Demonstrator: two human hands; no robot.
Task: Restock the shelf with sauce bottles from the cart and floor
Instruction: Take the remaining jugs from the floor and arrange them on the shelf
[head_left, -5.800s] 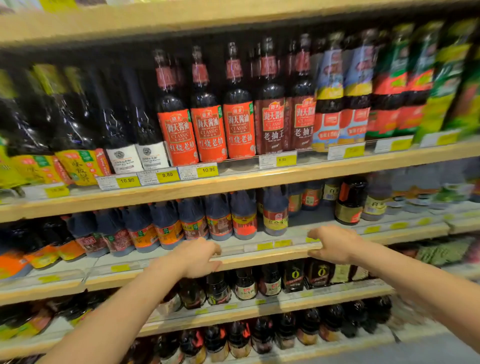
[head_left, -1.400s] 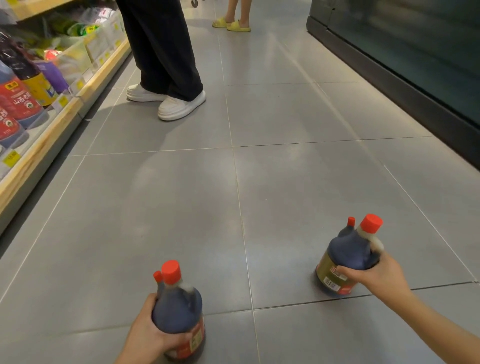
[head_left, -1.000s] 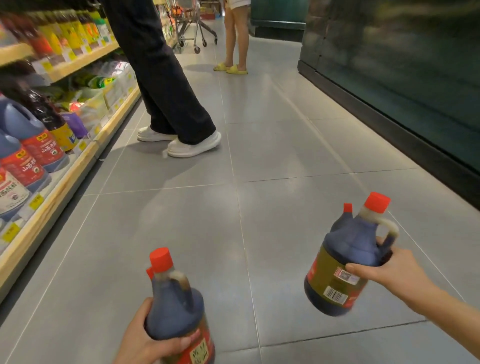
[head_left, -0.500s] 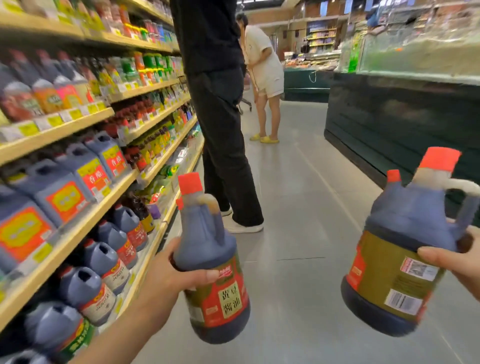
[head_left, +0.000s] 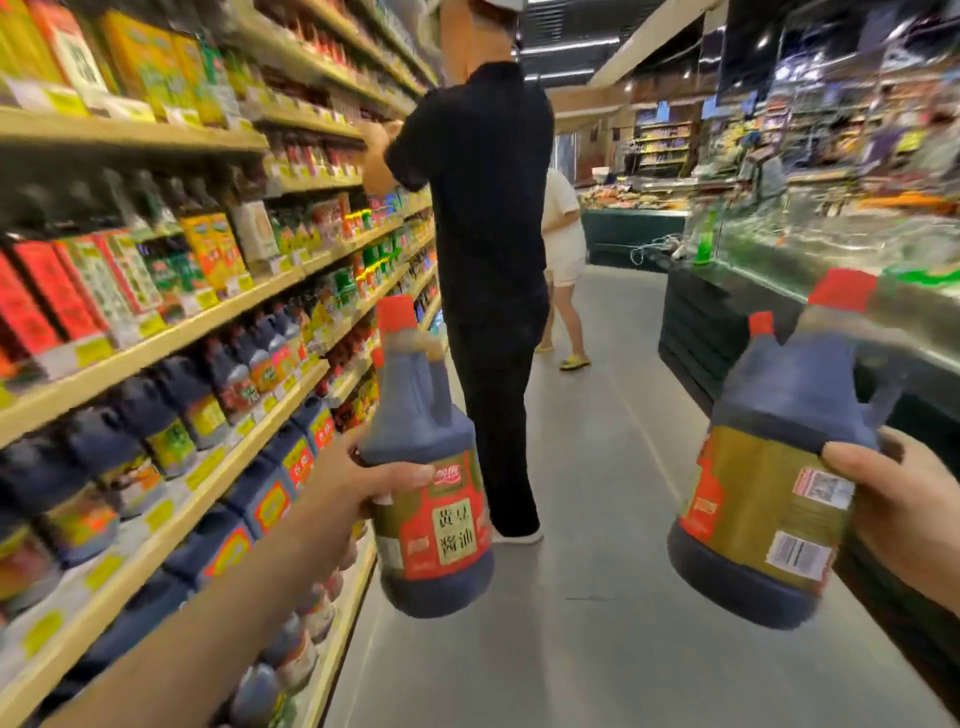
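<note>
Beside stocked shelves, left hand and right hand each grip a jug.

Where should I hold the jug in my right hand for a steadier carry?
Take the loop handle beside the red cap, coming from the jug's right. The right hand only cups the wide labelled body of the jug, which tilts left.

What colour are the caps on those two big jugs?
Red, on both jugs, clearest in the head view.

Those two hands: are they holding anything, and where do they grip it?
Each holds a soy sauce jug by its body. Left hand, left jug; right hand, right jug, below its handle.
</note>
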